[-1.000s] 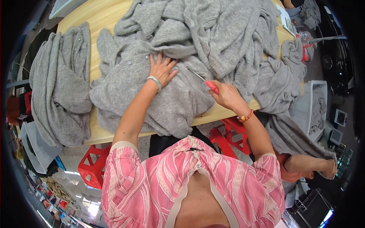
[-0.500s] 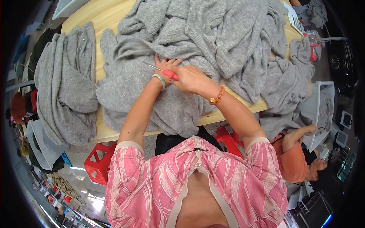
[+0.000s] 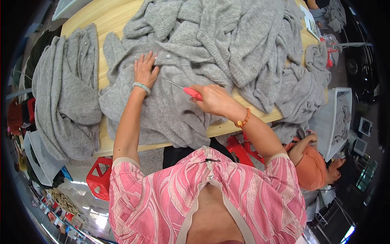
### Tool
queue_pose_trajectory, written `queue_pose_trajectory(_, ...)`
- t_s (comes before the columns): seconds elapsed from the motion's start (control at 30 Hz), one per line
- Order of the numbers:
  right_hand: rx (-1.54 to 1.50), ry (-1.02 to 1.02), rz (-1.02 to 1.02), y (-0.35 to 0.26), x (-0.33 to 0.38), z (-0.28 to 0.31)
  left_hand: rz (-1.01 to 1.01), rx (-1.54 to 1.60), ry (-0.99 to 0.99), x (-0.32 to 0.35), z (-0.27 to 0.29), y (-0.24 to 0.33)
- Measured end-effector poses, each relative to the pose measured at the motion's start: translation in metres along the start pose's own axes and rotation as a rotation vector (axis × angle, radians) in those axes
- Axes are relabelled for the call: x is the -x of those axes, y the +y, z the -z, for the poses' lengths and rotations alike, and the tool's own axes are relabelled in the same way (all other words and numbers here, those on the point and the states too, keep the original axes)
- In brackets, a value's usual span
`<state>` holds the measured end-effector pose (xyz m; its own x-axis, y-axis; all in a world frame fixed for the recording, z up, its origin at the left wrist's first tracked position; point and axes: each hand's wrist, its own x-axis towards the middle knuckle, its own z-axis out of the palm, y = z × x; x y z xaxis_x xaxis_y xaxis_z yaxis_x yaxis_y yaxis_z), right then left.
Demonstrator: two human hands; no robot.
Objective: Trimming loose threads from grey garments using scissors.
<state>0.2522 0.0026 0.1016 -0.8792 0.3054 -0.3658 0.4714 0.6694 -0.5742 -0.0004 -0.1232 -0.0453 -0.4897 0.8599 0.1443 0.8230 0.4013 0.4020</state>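
A grey knit garment (image 3: 162, 110) lies rumpled on the table, close to the near edge, directly in front of a person seen from above. Over it is a small tool (image 3: 192, 94) with a pinkish-red handle and a thin metal shaft, which slants up and to the left. I cannot tell whether its tip touches the knit. The right hand (image 3: 213, 99) has its grip clenched around the tool's handle. The left hand (image 3: 145, 73) has its grip released: it rests palm down on the knit, left of the tool, holding nothing. Small, pale, shiny spots dot the fabric just beside its fingertips.

On the left wrist is a pale green bangle (image 3: 141, 86); on the right, a bracelet (image 3: 244, 118) of orange-brown beads. The person wears a pink shirt (image 3: 162, 195) with swirling white lines.

Beyond the hands, a large heap of grey knits (image 3: 252, 36) covers much of the pale wooden table (image 3: 113, 18). A separate grey pile (image 3: 67, 89) drapes over the table's left side. Below that edge stands a red plastic stool (image 3: 98, 179). To the right, a co-worker in an orange top (image 3: 312, 168) is near a white bin (image 3: 325, 130) with grey knit inside.
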Motion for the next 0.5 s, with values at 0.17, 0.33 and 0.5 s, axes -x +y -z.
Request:
queue_pose_trajectory(0.17,-0.203,0.198,-0.152,0.031,-0.015,0.006,-0.094,0.097,0.049,-0.003,0.016,0.028)
queue_pose_trajectory(0.33,-0.19,0.376,-0.229,0.087,-0.001,-0.005,-0.233,0.084,-0.058,-0.01,0.018,0.077)
queue_pose_trajectory(0.5,-0.218,0.35,-0.26,0.111,0.028,-0.021,-0.331,-0.015,-0.203,-0.026,0.01,0.114)
